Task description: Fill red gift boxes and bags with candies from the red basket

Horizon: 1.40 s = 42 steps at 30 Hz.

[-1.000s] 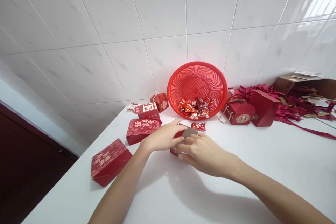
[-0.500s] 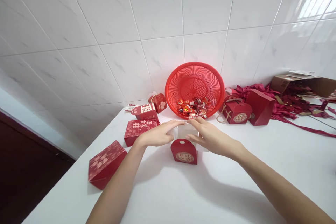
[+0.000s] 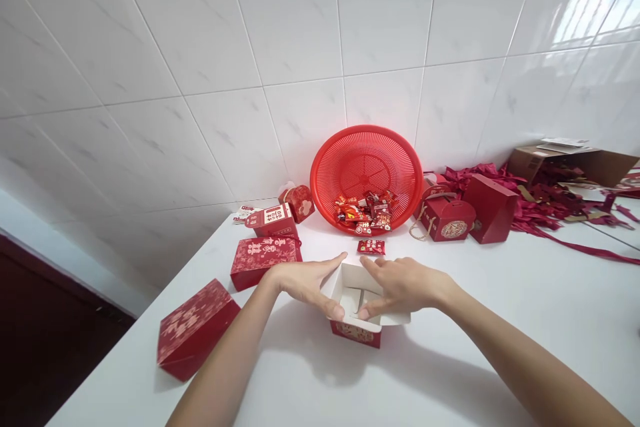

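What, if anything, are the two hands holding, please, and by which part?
The left hand and right hand touch the open red box at opposite sides of its top; whether either grips it cannot be told.

Reaching over the counter (image 3: 550, 287) toward its far edge, left forearm (image 3: 233, 360) slanting up rightward, right forearm (image 3: 515, 343) slanting up leftward. Bent inward at the left wrist (image 3: 273, 275), nearly straight at the right wrist (image 3: 444, 288). Pointing left hand (image 3: 306, 282) and right hand (image 3: 406, 287) at each other, forefingers (image 3: 334, 263) parted widely from thumbs (image 3: 331, 308), palms angled downward.
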Each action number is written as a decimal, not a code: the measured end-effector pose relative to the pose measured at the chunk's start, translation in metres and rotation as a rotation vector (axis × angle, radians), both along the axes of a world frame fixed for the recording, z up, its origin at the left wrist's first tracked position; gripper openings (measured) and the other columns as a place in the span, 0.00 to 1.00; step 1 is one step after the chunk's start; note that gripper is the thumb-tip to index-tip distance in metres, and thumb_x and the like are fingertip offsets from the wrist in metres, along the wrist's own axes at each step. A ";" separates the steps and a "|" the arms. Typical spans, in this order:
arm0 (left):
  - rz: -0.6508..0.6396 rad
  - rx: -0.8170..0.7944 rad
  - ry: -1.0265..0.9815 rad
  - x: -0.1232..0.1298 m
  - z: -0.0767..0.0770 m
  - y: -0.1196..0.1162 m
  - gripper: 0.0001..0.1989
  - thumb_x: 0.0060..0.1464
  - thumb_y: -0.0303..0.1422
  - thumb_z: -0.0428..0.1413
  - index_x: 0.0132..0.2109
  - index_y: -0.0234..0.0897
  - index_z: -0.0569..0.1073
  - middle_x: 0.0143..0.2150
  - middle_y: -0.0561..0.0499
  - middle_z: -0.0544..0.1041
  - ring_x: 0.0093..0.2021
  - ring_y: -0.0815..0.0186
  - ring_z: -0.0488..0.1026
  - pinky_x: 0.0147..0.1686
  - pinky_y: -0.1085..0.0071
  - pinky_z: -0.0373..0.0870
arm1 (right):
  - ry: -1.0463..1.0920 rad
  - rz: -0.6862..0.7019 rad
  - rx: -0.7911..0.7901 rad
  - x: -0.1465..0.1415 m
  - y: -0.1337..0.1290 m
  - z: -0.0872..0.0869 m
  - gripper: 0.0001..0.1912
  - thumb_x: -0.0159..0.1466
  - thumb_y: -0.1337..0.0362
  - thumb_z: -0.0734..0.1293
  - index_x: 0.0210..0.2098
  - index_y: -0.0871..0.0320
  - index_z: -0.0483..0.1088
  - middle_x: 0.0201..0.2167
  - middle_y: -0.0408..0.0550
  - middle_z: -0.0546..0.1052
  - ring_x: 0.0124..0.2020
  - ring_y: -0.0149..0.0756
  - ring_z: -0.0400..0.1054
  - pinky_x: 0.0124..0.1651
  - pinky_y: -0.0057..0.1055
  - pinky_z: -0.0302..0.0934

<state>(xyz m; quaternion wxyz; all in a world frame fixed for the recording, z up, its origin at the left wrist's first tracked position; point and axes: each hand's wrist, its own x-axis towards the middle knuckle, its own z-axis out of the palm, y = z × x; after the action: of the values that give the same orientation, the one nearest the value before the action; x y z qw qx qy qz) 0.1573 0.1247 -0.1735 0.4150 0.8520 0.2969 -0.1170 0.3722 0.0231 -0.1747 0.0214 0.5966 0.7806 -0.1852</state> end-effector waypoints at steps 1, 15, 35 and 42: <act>0.006 0.000 -0.004 0.001 -0.001 -0.001 0.64 0.34 0.53 0.69 0.73 0.42 0.48 0.68 0.42 0.65 0.64 0.47 0.66 0.57 0.62 0.68 | 0.000 -0.002 -0.010 0.000 0.000 0.000 0.46 0.57 0.34 0.66 0.63 0.61 0.62 0.48 0.65 0.77 0.43 0.59 0.74 0.39 0.41 0.63; 0.068 0.124 -0.129 0.004 0.018 -0.009 0.54 0.45 0.56 0.63 0.73 0.42 0.51 0.75 0.42 0.47 0.73 0.47 0.48 0.67 0.55 0.55 | 0.485 -0.050 0.220 0.066 0.069 -0.013 0.18 0.67 0.52 0.62 0.43 0.59 0.75 0.42 0.50 0.79 0.41 0.41 0.73 0.42 0.32 0.64; 0.467 0.739 -0.290 0.107 -0.050 0.086 0.31 0.47 0.25 0.57 0.60 0.38 0.70 0.64 0.39 0.64 0.66 0.45 0.58 0.67 0.50 0.54 | 0.243 -0.199 0.094 0.059 0.095 -0.031 0.06 0.53 0.62 0.74 0.29 0.57 0.76 0.26 0.47 0.78 0.31 0.42 0.74 0.31 0.30 0.61; 0.507 0.834 -0.558 0.109 -0.072 0.088 0.23 0.51 0.25 0.54 0.55 0.37 0.74 0.60 0.40 0.67 0.63 0.50 0.63 0.66 0.51 0.57 | 0.437 -0.552 0.555 0.079 0.095 -0.014 0.12 0.65 0.62 0.66 0.46 0.60 0.74 0.45 0.54 0.79 0.47 0.42 0.73 0.45 0.30 0.63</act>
<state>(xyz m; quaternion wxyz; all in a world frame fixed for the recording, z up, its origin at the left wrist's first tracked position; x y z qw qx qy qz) 0.2664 0.2124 -0.2452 0.1209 0.8447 0.3925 0.3434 0.4516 0.1184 -0.1886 -0.3551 0.7124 0.5987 -0.0893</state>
